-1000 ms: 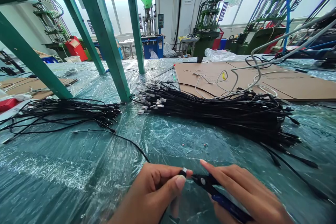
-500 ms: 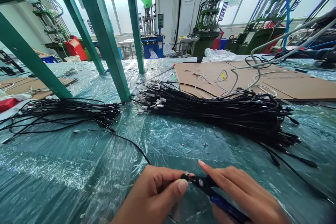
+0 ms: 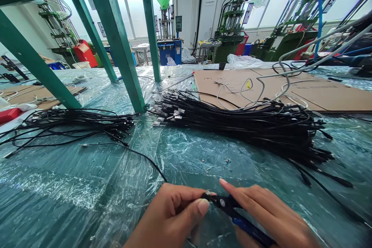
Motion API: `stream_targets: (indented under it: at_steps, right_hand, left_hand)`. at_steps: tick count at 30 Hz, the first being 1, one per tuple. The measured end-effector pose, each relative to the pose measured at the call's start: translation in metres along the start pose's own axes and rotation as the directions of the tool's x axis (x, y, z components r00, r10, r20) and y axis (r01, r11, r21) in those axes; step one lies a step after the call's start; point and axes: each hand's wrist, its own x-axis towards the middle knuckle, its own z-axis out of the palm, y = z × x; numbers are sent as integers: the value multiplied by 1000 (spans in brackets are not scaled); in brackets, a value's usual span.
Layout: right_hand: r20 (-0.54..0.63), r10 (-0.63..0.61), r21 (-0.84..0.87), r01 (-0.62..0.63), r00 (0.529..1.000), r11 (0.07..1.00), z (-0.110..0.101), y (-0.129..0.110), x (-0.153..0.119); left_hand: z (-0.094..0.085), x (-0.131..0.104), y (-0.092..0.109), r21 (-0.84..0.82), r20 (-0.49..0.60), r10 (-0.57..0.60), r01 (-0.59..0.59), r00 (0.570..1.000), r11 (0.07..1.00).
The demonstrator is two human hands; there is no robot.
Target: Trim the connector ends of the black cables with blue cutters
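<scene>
My left hand point(image 3: 177, 213) pinches the end of a black cable point(image 3: 148, 159) between thumb and forefinger. A small metal connector point(image 3: 208, 193) shows at the fingertips. My right hand point(image 3: 270, 213) is closed around the dark blue handles of a pair of cutting pliers point(image 3: 229, 207), its forefinger stretched along the top. The jaws touch the cable end beside my left thumb. The cable runs back leftward over the plastic sheet, and part of it is hidden behind my left hand.
A large bundle of black cables point(image 3: 247, 124) lies beyond my hands. Another pile of cables point(image 3: 75, 124) is on the left. Green metal posts point(image 3: 119, 38) rise from the plastic-covered table point(image 3: 72, 186). Flat cardboard point(image 3: 328, 89) lies at the back right, with loose grey cables across it.
The pliers' jaws have shifted very slightly at the connector. Both hands otherwise stay in place, and the view has moved a little.
</scene>
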Motion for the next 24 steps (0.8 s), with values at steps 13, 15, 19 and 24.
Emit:
stream_targets:
  at_steps: [13,15,19,24]
  right_hand:
    - [-18,-65,-20,64,998,998,-1,0,6]
    - [-26,-64,-22,64,998,998,-1,0,5]
    - [-42,-64,-37,62,997,997,0,0,5]
    - [-37,-37,-20,37,999,999,0,1,3]
  left_hand:
    - [0,2,-1,34,5,18,-18,1000,999]
    - [0,2,-1,33,-4,6,-6,1000,999]
    - [0,1,-1,40,-2,-3,3,1000,999]
    - [0,1,-1,53,-7,2,-1,1000,999]
